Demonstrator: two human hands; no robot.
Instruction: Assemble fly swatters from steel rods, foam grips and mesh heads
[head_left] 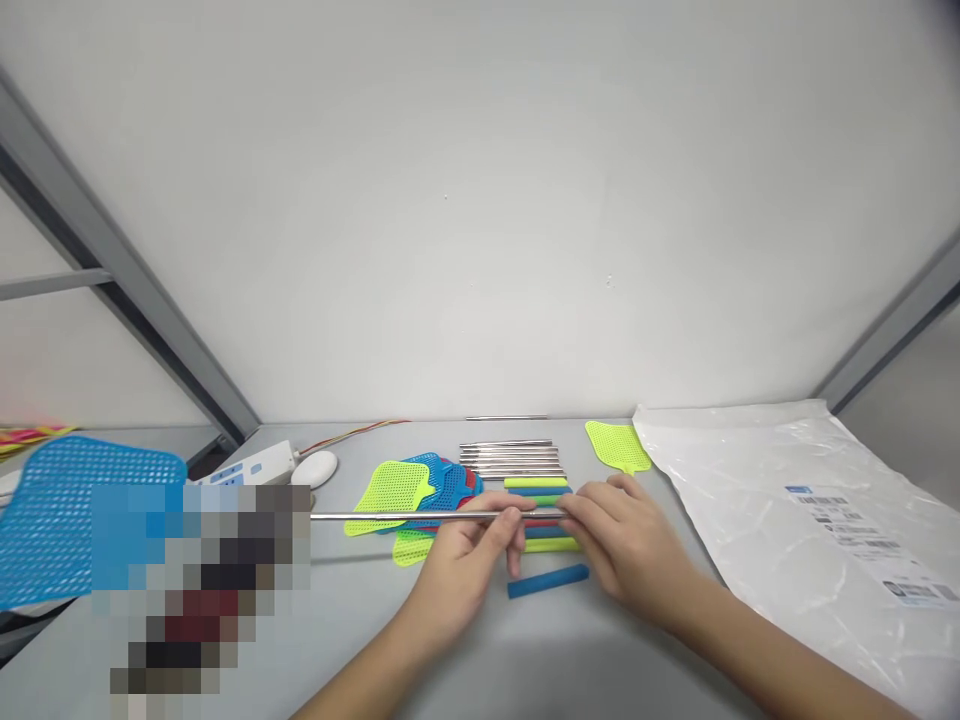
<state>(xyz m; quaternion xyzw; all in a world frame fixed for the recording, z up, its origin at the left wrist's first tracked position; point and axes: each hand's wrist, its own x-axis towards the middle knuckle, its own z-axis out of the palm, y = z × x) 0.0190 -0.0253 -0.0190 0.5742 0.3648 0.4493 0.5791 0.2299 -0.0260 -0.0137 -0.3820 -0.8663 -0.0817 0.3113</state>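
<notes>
A thin metal rod (397,517) lies level across both hands. My left hand (461,565) pinches it between thumb and fingers, and my right hand (630,540) grips its right end; both are closed. Toward the left, the rod runs into a blurred patch beside a blue mesh fly swatter head (45,520); that patch hides whether they join. Under and around my hands lie coloured handle tubes, with a loose blue tube (547,581) nearest me. Just left of my left hand is a pile of swatter heads, a yellow-green head (386,495) on top.
Several metal rods (514,460) lie in a row behind the tubes, with a single rod (507,417) by the wall. A yellow-green swatter head (619,446) is at the back right. White plastic packaging (750,480) covers the right side. A power strip (259,463) and white disc (315,467) sit left.
</notes>
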